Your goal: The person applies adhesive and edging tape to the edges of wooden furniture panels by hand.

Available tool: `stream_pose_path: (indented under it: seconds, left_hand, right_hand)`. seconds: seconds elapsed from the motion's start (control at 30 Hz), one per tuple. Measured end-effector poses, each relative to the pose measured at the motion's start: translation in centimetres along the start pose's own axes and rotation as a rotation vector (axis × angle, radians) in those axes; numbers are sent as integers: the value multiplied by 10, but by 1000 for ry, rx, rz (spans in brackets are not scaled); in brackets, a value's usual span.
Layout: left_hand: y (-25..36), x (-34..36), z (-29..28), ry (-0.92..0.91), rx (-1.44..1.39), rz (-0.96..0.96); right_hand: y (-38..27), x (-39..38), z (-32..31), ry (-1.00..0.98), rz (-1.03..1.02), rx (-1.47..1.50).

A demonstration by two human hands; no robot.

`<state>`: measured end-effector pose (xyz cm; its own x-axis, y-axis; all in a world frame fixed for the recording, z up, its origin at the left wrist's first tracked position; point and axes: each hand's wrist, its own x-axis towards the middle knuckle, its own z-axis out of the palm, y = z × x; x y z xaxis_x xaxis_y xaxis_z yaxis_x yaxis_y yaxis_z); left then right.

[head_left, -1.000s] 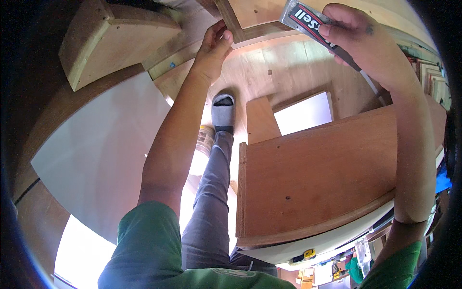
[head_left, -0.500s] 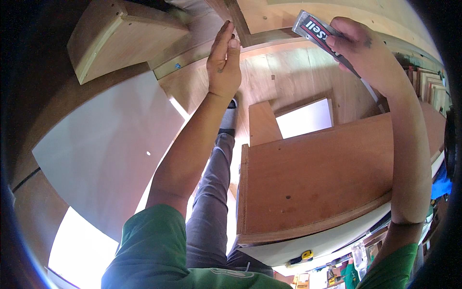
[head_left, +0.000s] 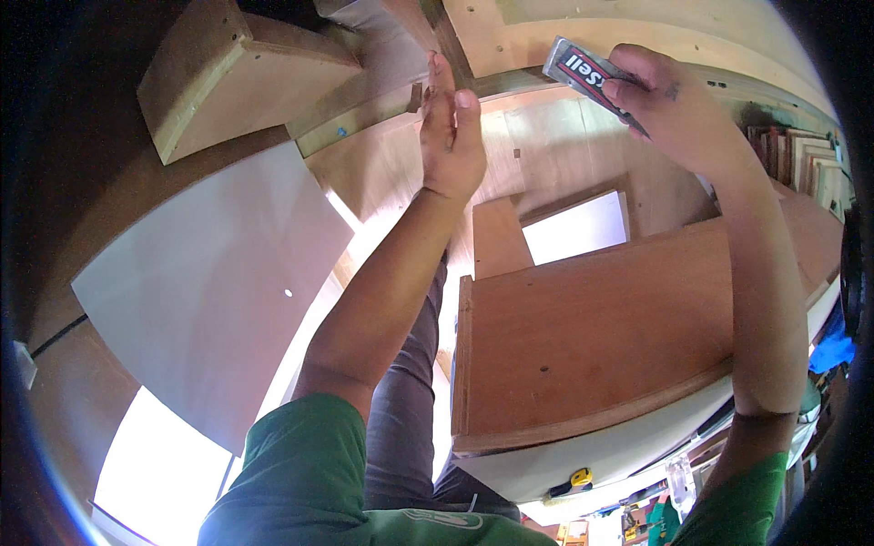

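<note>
My right hand (head_left: 651,96) is closed round a flat, silver-ended object (head_left: 583,71) with a black and red label band; its exact kind does not show. That object lies slantwise just over the pale wooden frame (head_left: 523,45) at the far side. My left hand (head_left: 453,141) is stretched out with its fingers straight and thumb up, and holds nothing that I can see. Its fingertips reach up beside an upright brown wooden board (head_left: 446,36). Whether they touch it, I cannot tell.
A brown wooden box (head_left: 601,337) stands between my arms at the right. On the left lie a white panel (head_left: 209,273) and an angled wooden piece (head_left: 228,86). A yellow-black tape measure (head_left: 580,478) rests near my body. Boards (head_left: 806,159) are stacked far right.
My left hand has moved right and slightly nearer, its fingers still straight. My right hand has shifted a little left with the labelled object. My foot is now hidden behind the left forearm.
</note>
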<state>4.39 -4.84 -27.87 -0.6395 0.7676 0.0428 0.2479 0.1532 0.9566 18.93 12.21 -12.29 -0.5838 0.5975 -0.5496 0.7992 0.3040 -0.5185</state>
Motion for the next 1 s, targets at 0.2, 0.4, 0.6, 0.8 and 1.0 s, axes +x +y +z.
stream_pose_path:
  seconds: [0.2,0.4,0.6,0.8,1.0]
  left_hand:
    - [-25,13,-22,-4,-316,-104]
    - [-2,24,-40,-83,8,-233]
    - [-25,58,-57,-337,194,-318]
    - [-4,68,-39,-505,430,-327]
    - [-2,66,-30,-832,965,-177]
  right_hand:
    - [9,-28,-24,72,-90,-120]
    - [15,-117,-41,143,-114,89]
    - [1,-197,-31,343,-146,199]
    - [-13,-243,-45,478,-66,293]
    - [-24,-295,-33,533,-8,512]
